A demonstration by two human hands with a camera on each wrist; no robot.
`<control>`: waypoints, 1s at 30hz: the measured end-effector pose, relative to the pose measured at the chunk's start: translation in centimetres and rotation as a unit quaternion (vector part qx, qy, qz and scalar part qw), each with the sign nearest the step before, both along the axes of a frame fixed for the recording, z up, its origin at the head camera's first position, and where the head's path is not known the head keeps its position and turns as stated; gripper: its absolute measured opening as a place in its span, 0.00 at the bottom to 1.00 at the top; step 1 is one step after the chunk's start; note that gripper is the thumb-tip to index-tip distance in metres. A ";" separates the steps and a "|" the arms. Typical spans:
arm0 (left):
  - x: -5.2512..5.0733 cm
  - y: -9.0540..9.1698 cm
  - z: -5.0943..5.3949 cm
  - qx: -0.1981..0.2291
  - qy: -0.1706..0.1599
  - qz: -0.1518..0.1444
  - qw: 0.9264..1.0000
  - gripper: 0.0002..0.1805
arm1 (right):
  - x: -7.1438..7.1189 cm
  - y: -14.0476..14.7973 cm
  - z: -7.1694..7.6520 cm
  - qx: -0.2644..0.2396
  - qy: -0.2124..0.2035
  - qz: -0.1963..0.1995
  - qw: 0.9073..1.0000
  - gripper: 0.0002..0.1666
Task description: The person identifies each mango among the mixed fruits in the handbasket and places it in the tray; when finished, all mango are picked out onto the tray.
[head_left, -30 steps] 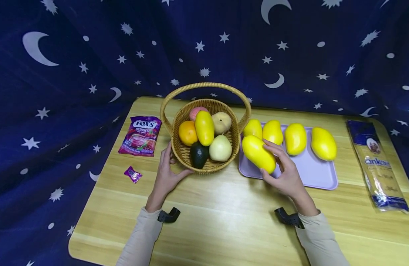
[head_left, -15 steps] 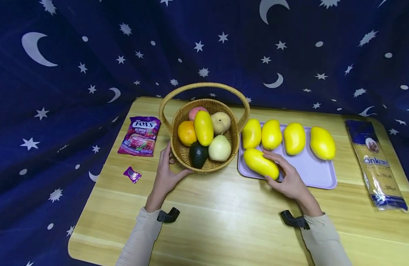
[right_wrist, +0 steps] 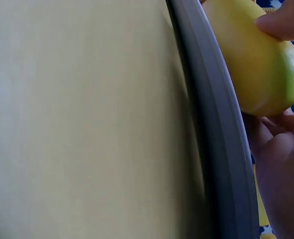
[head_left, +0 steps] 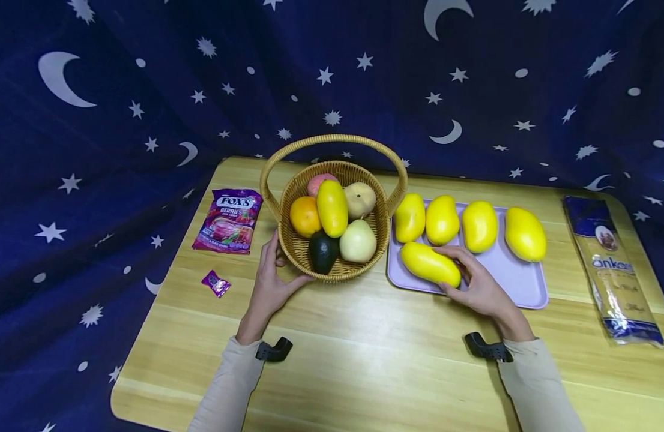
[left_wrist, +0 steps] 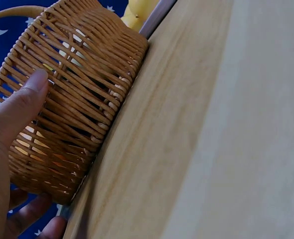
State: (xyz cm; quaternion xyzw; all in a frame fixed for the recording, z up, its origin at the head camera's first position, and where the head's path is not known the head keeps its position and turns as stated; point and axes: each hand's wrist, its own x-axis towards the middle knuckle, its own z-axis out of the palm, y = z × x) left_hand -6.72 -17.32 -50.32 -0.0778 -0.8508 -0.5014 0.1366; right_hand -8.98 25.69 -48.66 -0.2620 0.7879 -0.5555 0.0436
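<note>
A wicker basket point(head_left: 340, 277) with an arched handle stands mid-table, holding an orange point(head_left: 305, 216), an avocado point(head_left: 323, 252), a pale green pear point(head_left: 358, 241), a mango point(head_left: 332, 208) and other fruit. My left hand point(head_left: 271, 291) holds its near left side, thumb against the weave point(left_wrist: 82, 94) in the left wrist view. On the lilac tray point(head_left: 518, 283), my right hand point(head_left: 480, 285) grips a yellow mango point(head_left: 430, 264) at its right end. The right wrist view has this mango point(right_wrist: 259, 59) between thumb and fingers, low behind the tray rim point(right_wrist: 219, 109).
Several more mangoes point(head_left: 479, 226) line the back of the tray. A purple candy bag point(head_left: 229, 222) and one wrapped candy point(head_left: 216, 283) lie left of the basket. A long clear-and-blue packet point(head_left: 613, 270) lies at the right. A star-patterned cloth point(head_left: 332, 72) hangs behind the table.
My right hand has lowered the mango toward the front of the tray and shifted it slightly right, turning it flatter. The left hand stays on the basket.
</note>
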 end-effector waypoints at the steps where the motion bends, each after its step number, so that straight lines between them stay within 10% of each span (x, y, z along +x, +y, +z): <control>1: 0.0 0.0 0.0 -0.002 -0.001 0.001 1.000 0.68 | -0.1 0.1 0.0 0.004 -0.002 0.002 1.000 0.41; 30: 0.0 -0.1 -0.1 -0.006 0.010 -0.009 1.000 0.68 | -0.7 0.9 0.0 0.048 0.045 0.004 0.998 0.42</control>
